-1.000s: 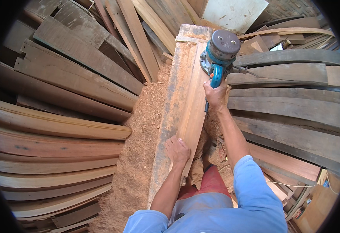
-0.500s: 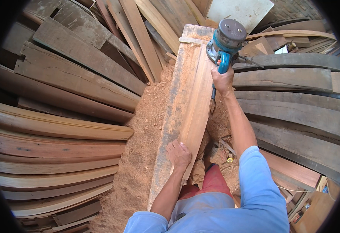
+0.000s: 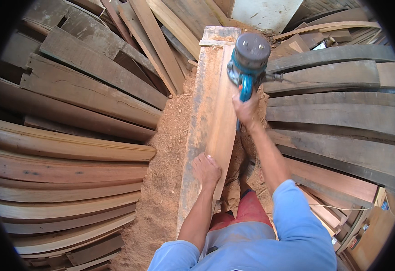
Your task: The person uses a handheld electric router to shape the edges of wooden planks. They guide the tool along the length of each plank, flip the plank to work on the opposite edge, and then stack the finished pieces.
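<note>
A reddish-brown board (image 3: 221,140) lies lengthwise on a long, worn wooden bench plank (image 3: 193,135). Along its right edge, toward the far end, sits a teal router (image 3: 253,49) with a dark round motor top. My right hand (image 3: 247,108) is wrapped around the router's teal handle, arm stretched forward. The router's base and bit are mostly hidden by its body. Nearer to me, my left hand (image 3: 207,170) bears down on the board's left edge with curled fingers, the thumb on top. A small crosspiece (image 3: 211,43) spans the bench at the board's far end.
Long timbers (image 3: 80,101) and moulded boards (image 3: 66,171) are stacked at the left. More thick planks (image 3: 333,117) lie at the right. Sawdust (image 3: 161,180) covers the floor by the bench. A dark cord (image 3: 244,144) hangs below the router. A pale panel (image 3: 263,13) stands at the back.
My right hand has drawn the router nearer to me along the board's right edge. The left hand stays on the board. The whole view has shifted slightly.
</note>
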### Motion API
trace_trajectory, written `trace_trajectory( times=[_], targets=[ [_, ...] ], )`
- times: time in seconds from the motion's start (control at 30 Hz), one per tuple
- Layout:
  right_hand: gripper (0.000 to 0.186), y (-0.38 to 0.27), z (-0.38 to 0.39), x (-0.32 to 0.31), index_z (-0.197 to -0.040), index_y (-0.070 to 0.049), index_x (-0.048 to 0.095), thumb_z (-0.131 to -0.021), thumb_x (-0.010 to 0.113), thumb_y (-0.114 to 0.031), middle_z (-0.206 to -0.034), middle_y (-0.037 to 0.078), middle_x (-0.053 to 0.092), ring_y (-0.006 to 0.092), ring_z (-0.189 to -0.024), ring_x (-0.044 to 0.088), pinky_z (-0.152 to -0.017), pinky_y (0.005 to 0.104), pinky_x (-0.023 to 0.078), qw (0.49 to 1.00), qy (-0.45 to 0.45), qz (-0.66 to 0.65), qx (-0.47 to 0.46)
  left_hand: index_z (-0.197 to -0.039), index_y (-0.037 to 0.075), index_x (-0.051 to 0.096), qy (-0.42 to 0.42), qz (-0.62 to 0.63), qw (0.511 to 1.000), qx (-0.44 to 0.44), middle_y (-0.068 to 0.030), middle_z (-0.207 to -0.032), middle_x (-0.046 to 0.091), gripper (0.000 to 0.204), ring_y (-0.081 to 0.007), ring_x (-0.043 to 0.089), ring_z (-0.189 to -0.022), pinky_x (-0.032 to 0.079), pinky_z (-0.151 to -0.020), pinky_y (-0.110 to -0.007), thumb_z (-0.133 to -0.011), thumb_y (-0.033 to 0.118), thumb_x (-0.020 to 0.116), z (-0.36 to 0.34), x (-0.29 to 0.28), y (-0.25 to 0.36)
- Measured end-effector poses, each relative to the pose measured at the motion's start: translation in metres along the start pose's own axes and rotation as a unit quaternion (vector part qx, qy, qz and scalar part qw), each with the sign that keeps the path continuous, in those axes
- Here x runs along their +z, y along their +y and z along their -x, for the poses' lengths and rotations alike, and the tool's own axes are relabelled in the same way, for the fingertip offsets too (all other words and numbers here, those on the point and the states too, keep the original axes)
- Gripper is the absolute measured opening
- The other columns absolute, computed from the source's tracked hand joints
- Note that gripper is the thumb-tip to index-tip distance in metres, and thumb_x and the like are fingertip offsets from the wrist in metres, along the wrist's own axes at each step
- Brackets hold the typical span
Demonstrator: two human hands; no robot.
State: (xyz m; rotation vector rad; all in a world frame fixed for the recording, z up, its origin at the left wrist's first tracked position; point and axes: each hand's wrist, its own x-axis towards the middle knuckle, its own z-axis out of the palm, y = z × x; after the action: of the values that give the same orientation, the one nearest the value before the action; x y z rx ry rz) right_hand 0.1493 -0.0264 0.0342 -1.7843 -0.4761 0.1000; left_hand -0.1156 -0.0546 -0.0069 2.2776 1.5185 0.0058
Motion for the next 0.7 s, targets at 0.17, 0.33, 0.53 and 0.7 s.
trace_trajectory(
  times=[0.17,0.33,0.53,0.7],
  targets=[
    [0.034,-0.047,0.117,-0.023,-0.113,0.001,0.057,-0.083,0.069,-0.007,-0.087,0.014,0.065,0.0266,-0.083,0.069,-0.079,0.0399,0.054,0.995,-0.063,-0.003,0.081,-0.113,0.005,0.058,0.024,0.011,1.000,0.007,-0.0203,-0.109,0.060,0.029,-0.0402,0.055,-0.107,0.045,-0.089,-0.054,-0.096,0.028,0.055,-0.001,0.002,-0.001],
    [0.027,-0.065,0.184,-0.022,-0.104,-0.002,0.055,-0.081,0.069,-0.002,-0.082,0.006,0.056,0.0154,-0.075,0.059,-0.073,0.0340,0.050,0.992,-0.028,-0.050,0.111,-0.113,0.005,0.058,0.029,0.013,0.999,0.005,-0.0195,-0.109,0.060,0.029,-0.0401,0.055,-0.107,0.046,-0.089,-0.054,-0.096,0.028,0.056,0.000,0.008,-0.005],
    [0.035,-0.039,0.132,-0.019,-0.114,0.001,0.057,-0.081,0.070,-0.004,-0.088,0.012,0.063,0.0230,-0.079,0.066,-0.075,0.0366,0.053,0.994,-0.054,-0.021,0.088,-0.113,0.005,0.058,-0.008,-0.003,1.000,-0.001,-0.0207,-0.112,0.059,0.028,-0.0406,0.053,-0.110,0.044,-0.091,-0.054,-0.095,0.026,0.056,0.000,0.000,0.001],
    [0.032,-0.014,0.055,-0.004,-0.110,0.002,0.059,-0.080,0.069,-0.005,-0.090,0.015,0.066,0.0252,-0.082,0.068,-0.078,0.0387,0.054,0.999,-0.020,-0.003,0.049,-0.112,0.004,0.057,0.009,0.024,1.000,0.003,-0.0205,-0.108,0.057,0.027,-0.0406,0.053,-0.107,0.042,-0.090,-0.054,-0.093,0.024,0.056,0.001,0.000,0.001]
  ],
)
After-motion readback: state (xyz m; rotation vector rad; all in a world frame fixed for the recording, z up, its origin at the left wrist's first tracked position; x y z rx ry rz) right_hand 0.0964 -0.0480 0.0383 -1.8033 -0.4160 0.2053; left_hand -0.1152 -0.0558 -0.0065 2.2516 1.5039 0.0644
